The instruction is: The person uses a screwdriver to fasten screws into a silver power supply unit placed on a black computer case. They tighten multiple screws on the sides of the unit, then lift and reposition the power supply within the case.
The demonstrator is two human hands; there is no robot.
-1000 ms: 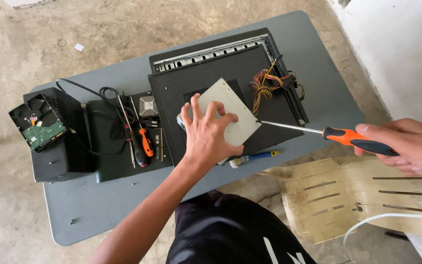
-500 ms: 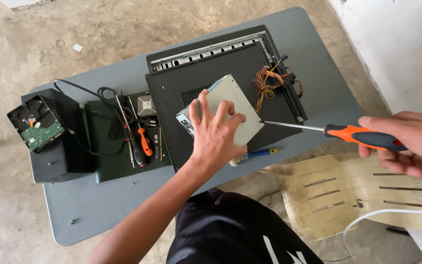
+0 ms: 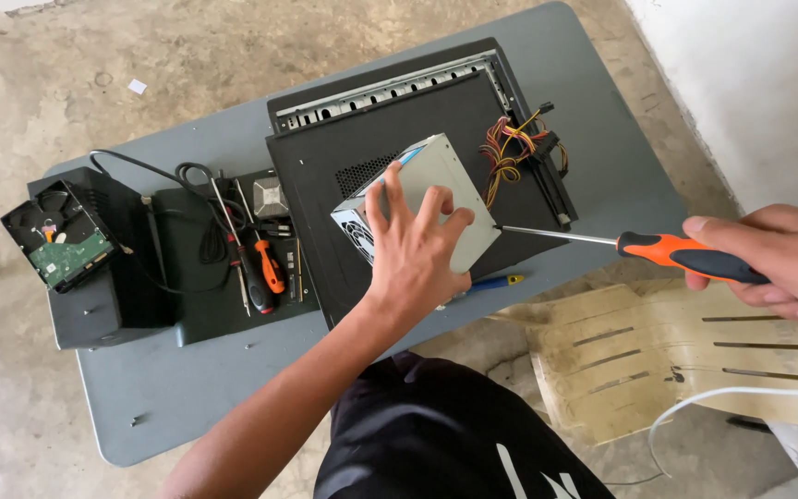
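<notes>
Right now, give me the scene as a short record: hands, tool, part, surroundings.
left hand: flat, fingers spread, on the grey power supply box, which is tilted
right hand: grips the orange-handled screwdriver; its tip meets the box's right edge
box rests on: black computer case, lying flat
wire bundle: right of the box
left of case: hard drive, smaller screwdrivers
support: grey table

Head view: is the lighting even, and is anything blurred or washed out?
Head view: soft, even daylight with faint shadows; the left hand on the grey power supply box is sharp; the white wall is bright but not blown out; the right hand is cropped at the frame edge.
</notes>
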